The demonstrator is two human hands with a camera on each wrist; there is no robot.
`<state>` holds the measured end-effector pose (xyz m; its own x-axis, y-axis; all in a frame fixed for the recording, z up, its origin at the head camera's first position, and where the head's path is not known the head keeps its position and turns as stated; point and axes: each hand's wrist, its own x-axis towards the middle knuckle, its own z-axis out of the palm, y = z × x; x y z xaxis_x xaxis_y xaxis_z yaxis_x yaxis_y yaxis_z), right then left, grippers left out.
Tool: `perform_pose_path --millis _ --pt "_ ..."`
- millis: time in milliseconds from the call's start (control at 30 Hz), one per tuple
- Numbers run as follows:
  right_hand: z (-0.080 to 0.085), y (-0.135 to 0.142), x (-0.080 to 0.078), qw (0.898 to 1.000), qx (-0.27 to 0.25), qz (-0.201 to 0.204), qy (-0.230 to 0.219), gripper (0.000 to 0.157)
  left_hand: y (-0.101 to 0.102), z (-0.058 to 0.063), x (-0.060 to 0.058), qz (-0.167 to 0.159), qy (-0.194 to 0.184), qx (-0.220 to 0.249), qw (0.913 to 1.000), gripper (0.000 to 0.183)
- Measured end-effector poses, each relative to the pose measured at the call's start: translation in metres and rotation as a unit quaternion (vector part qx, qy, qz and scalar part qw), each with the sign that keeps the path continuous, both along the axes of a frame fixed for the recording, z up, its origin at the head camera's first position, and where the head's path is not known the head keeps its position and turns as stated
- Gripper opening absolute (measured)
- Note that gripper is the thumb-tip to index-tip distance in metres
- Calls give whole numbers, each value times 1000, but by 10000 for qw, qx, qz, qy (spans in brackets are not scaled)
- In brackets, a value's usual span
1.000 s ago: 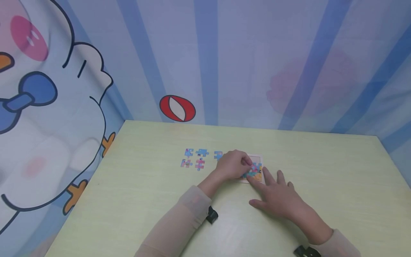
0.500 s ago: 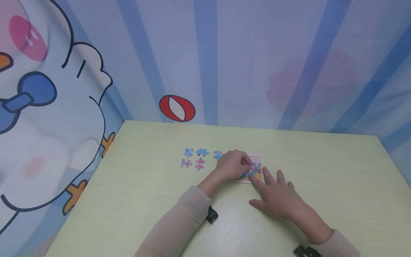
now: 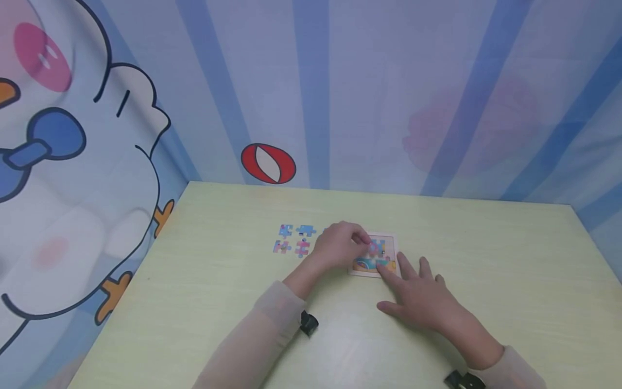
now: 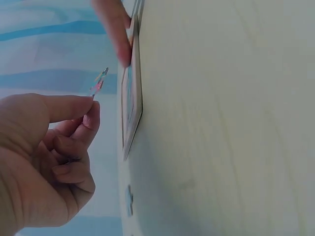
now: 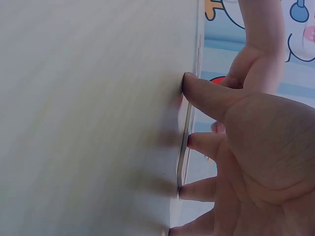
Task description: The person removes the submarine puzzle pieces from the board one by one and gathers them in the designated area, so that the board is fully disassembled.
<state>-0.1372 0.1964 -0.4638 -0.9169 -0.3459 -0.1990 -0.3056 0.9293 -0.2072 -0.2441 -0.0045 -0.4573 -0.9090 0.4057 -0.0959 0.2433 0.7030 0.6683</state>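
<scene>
My left hand [image 3: 337, 246] pinches a small colourful jigsaw piece [image 4: 98, 83] by its edge between thumb and index finger, the other fingers curled in. In the left wrist view the piece is raised off the puzzle tray [image 4: 138, 98]. Seen from the head, the piece overlaps the tray's upper part, and pieces with a rainbow print [image 3: 363, 265] lie along the tray's near side. My right hand [image 3: 420, 302] is spread at the tray's right side, index fingertip on the near row and middle finger at the right rim. Its thumb [image 5: 197, 88] rests on the table.
Several loose jigsaw pieces [image 3: 302, 248] lie on the table to the left of my left hand, one partly hidden behind it. A striped blue cloth [image 3: 359, 97] hangs behind the table's far edge. A black strap part [image 3: 309, 323] sits at my left wrist.
My left hand has moved slightly left and up from the tray with the jigsaw piece pinched, uncovering the near row. My right hand stays almost still.
</scene>
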Motion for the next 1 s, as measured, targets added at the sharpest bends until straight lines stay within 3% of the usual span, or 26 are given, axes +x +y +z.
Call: perform_pose_path --millis 233,567,1000 --pt "0 -1 0 10000 32 -43 37 79 -32 5 -2 88 54 52 9999 6" --pt "-3 0 -1 10000 57 -17 39 79 -69 0 -7 250 -150 -97 9995 6" --pt "-1 -1 0 10000 51 1 26 79 -91 -2 -9 238 -174 -480 9984 8"
